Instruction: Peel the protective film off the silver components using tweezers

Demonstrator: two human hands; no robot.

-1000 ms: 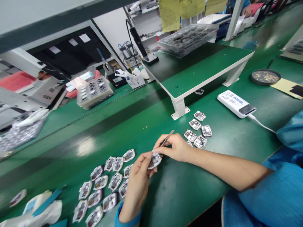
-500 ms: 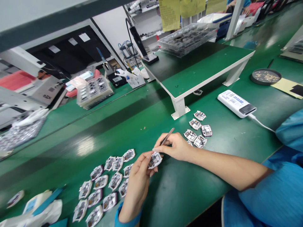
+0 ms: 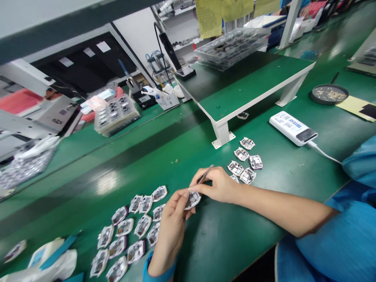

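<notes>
My left hand [image 3: 172,223] pinches a small white-edged circuit module [image 3: 192,199] just above the green bench [image 3: 241,243]. My right hand [image 3: 216,184] grips metal tweezers [image 3: 205,174], with their tips down at the module. Several like modules [image 3: 132,231] lie in rows to the left of my left hand. A smaller group of the same modules [image 3: 245,162] lies just beyond my right hand.
A white power bank [image 3: 293,128] with a cable lies at the right. A raised green shelf [image 3: 249,84] on white legs carries clear trays [image 3: 232,45]. A dark round dish [image 3: 329,94] sits far right, a tray of parts [image 3: 116,113] at the back, white packets [image 3: 44,262] at lower left.
Both hands stay almost in place; the tweezers have tilted slightly lower toward the module.
</notes>
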